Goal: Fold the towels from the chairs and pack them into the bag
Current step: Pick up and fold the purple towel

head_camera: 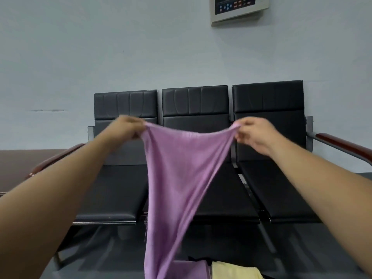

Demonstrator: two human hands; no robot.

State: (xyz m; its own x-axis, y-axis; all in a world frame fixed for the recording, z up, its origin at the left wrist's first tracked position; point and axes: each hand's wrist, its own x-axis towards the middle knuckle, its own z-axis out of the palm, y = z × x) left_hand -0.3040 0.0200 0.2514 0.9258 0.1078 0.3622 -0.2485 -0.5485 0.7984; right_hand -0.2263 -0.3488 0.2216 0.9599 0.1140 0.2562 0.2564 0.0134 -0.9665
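A purple towel point(181, 174) hangs in the air in front of the row of black chairs point(201, 198). My left hand point(125, 127) pinches its top left corner and my right hand point(255, 135) pinches its top right corner. The top edge sags between them, and the cloth narrows as it drops to the bottom of the view. At the bottom edge lie a folded purple towel point(191, 268) and a pale yellow towel point(235, 272), on something dark that I cannot make out.
Three joined black seats stand against a pale wall, with wooden armrests at the left point(54, 158) and right point(342, 146) ends. A control panel point(239, 9) hangs on the wall above. A dark brown surface point(20, 168) lies at the left.
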